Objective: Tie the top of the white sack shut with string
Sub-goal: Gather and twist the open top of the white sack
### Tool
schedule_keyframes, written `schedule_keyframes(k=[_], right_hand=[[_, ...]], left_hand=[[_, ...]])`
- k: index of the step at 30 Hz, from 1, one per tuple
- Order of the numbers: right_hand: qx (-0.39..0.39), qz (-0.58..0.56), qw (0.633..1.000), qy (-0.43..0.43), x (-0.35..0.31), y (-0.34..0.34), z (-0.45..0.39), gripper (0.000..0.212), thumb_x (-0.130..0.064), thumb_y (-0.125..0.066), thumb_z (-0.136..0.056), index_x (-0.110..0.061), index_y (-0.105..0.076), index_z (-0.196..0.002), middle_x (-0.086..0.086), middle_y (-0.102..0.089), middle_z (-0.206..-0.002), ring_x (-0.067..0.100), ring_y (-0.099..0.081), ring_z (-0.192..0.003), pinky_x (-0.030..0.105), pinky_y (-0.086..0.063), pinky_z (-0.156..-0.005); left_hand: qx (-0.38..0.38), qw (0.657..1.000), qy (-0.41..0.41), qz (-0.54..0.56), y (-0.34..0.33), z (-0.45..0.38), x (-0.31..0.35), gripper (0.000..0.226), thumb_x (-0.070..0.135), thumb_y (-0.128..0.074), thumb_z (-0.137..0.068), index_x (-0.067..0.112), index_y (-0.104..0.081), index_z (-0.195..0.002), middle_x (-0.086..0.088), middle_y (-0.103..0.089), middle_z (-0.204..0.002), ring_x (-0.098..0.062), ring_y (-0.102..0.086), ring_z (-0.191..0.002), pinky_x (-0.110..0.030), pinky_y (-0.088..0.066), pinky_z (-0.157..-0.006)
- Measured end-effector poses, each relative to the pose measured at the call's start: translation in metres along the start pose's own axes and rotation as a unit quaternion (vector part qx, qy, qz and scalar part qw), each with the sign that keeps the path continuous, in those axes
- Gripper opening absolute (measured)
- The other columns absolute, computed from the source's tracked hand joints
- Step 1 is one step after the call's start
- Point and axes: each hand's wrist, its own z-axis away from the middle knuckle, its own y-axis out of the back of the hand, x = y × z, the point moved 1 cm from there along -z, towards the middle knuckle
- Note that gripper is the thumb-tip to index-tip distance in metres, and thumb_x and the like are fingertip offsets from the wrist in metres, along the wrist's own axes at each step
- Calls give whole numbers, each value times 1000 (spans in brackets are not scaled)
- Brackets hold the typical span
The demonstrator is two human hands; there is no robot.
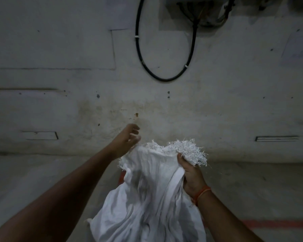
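Note:
A white woven sack [147, 198] stands in front of me, its frayed top edge [182, 147] bunched up high. My right hand [191, 175] is closed around the gathered right side of the sack's neck, just under the fray. My left hand [128, 140] hovers at the left side of the top edge with its fingers spread, touching or nearly touching the fabric. No string shows in view. An orange thread band [202, 193] circles my right wrist.
A stained pale wall [77, 102] rises close behind the sack. A black cable loop [164, 77] hangs from a box high on it. The concrete floor [42, 180] carries a red painted line [269, 223] at the right. Something red [121, 177] peeks out behind the sack.

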Motion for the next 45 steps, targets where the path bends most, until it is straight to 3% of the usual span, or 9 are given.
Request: schedule_keyframes(k=[9, 12, 15, 23, 29, 35, 39, 42, 45], right_hand=[[-6, 13, 1000, -11, -4, -6, 12, 29, -24, -71, -84, -4, -76, -105, 24, -73, -110, 41, -69, -102, 54, -53, -95], [-2, 5, 1000, -8, -5, -4, 13, 20, -17, -65, -91, -7, -77, -103, 22, -74, -111, 38, -70, -101, 52, -53, -96], [1, 1, 1000, -7, -4, -2, 13, 23, -15, -65, -92, -4, -74, -110, 22, -72, -115, 38, -68, -107, 53, -49, -101], [-7, 5, 1000, 13, -9, 4, 14, 21, -10, -62, -94, -4, -73, -111, 17, -74, -112, 29, -72, -102, 41, -58, -91], [6, 13, 1000, -2, -3, 4, 11, 34, -12, -65, -91, 4, -66, -122, 22, -71, -119, 36, -67, -111, 48, -50, -102], [8, 10, 1000, 11, -3, 5, 16, 28, -9, -66, -91, 2, -70, -116, 21, -73, -114, 34, -70, -103, 50, -53, -98], [13, 8, 1000, 16, -7, 10, 19, 27, -8, -66, -91, 3, -69, -116, 20, -73, -112, 32, -71, -99, 49, -53, -98], [10, 9, 1000, 14, -9, 10, 20, 22, -8, -65, -92, 0, -72, -111, 19, -74, -110, 30, -73, -95, 45, -57, -91], [13, 11, 1000, 20, -7, 8, 19, 24, -9, -65, -92, 0, -71, -113, 19, -74, -112, 32, -72, -100, 45, -57, -91]], left_hand=[[-267, 951, 33, -154, -16, 20, 4, 40, 33, -63, -94, 22, -53, -131, 3, -65, -121, -11, -62, -92, -24, -47, -81], [-314, 925, -22, -212, -22, 20, 15, 22, 41, -68, -90, 22, -59, -94, 13, -57, -85, -5, -50, -76, -22, -37, -66], [-277, 934, -45, -221, -26, 15, 23, 22, 35, -65, -93, 14, -65, -86, 4, -59, -80, -12, -53, -76, -23, -36, -66], [129, 982, -22, -134, -15, 2, 30, 16, 19, -50, -101, 16, -65, -97, -3, -70, -94, -20, -65, -84, -32, -51, -72], [-171, 970, -121, -122, -28, 12, 47, 34, 27, -64, -96, 23, -61, -130, 3, -61, -135, -10, -57, -116, -25, -43, -96], [-232, 951, -21, -202, -51, 16, 17, 87, 58, -76, -77, 23, -40, -148, -7, -41, -148, -26, -44, -133, -37, -39, -110], [-82, 990, 55, -99, -52, 28, 1, 116, 49, -90, -63, 22, -17, -150, -13, -22, -152, -31, -46, -129, -32, -42, -98], [-19, 996, 76, -41, -48, 31, -4, 117, 48, -92, -59, 20, -17, -144, -17, -34, -143, -28, -54, -116, -32, -49, -93], [-130, 982, 123, -60, -45, 40, -2, 106, 54, -87, -66, 16, -23, -142, -13, -51, -139, -23, -56, -113, -28, -44, -88]])
